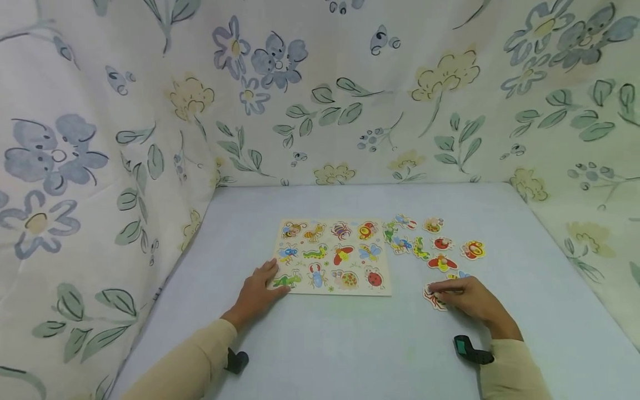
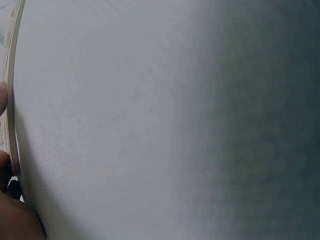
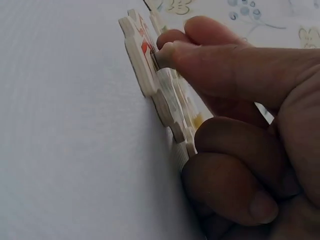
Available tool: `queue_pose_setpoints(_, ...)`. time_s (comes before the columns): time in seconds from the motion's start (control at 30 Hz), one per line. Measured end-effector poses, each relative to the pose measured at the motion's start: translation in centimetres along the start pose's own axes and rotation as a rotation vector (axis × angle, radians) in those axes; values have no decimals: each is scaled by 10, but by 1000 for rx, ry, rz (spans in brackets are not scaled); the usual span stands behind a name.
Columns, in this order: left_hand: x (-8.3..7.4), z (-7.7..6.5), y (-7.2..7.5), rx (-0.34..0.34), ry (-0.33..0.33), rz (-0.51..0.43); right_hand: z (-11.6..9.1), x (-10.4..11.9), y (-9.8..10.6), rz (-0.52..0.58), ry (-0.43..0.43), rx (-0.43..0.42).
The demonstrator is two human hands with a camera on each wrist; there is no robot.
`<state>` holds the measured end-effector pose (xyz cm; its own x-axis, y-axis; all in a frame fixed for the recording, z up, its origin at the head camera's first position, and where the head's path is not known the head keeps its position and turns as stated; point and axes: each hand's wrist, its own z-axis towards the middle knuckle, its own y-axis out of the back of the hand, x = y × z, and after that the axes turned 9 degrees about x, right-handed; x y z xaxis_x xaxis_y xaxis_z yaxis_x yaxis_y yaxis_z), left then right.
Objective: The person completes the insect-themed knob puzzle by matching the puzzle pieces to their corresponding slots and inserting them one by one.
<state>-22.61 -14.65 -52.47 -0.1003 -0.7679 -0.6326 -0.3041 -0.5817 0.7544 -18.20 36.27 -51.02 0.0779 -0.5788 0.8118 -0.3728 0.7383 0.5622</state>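
Observation:
A wooden puzzle board (image 1: 334,253) printed with several colourful insects lies flat on the table. My left hand (image 1: 257,289) rests on its near left corner, thumb along the front edge and fingers by the left side. In the left wrist view only parts of its fingers (image 2: 17,215) show, against the board's edge (image 2: 11,120). To the right of the board, my right hand (image 1: 472,300) pinches the small knob of a spider puzzle piece (image 1: 434,300) between thumb and forefinger. The right wrist view shows the piece (image 3: 142,62) tilted edge-on, its other fingers curled below.
Loose insect pieces lie right of the board: a ladybug (image 1: 442,243), a red-winged moth (image 1: 442,263), a caterpillar (image 1: 421,248), a snail (image 1: 433,224), a red-and-yellow butterfly (image 1: 472,249) and others. A blue-winged piece (image 1: 461,274) is partly behind my right hand. Flowered cloth (image 1: 350,100) surrounds the table.

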Motion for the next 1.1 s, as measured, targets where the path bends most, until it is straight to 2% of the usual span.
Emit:
queue_pose_setpoints(0.13,-1,0,1,-4,6,3,3,0,-2,-36,6,-33)
queue_pose_setpoints(0.37,0,-1,0,-4,10,-1,6,-1,-9,-84,-88,-121)
queue_pose_setpoints(0.5,1,-1,-1,-3,6,2,8,2,-13,-78,-108,-169)
queue_pose_setpoints(0.7,-2,-1,0,-7,-6,9,9,6,-17,-55,-87,-227)
queue_pose_setpoints(0.87,-1,-1,1,-7,-7,9,10,5,-18,-82,-62,-221)
queue_pose_setpoints(0.97,-2,-1,1,-6,-2,2,8,4,-15,-68,-41,-176)
queue_pose_setpoints(1.1,-4,-2,1,-4,5,-9,4,6,-8,5,-48,-93)
